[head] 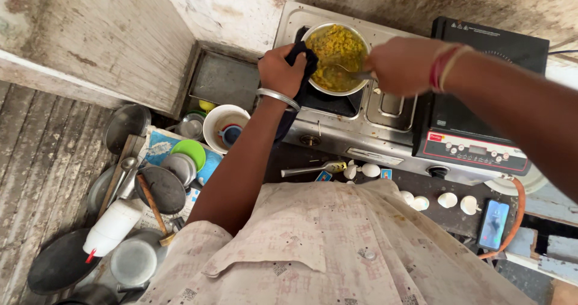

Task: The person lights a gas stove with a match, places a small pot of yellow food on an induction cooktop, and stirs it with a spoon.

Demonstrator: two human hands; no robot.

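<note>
The left hand point(280, 70) is closed around a dark cloth point(303, 55) pressed against the rim of a steel pot point(319, 88) of yellow food, which sits on the gas stove point(337, 124) against the wall; the right hand point(394, 66) is curled shut on a metal spoon point(355, 74) whose end dips into the food. Broken eggshells point(421, 201) and a phone point(492, 224) lie on the surface in front of the stove; a black induction cooker point(481, 130) stands just beside it.

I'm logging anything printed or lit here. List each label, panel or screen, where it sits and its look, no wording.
Induction cooktop control panel: right of the gas stove, front edge; white strip, red-trimmed, round buttons.
Phone: counter's right end beside broken eggshells; upright rectangle, screen lit bluish.
Printed paper: under dishes, lower left; blue and white.
</note>
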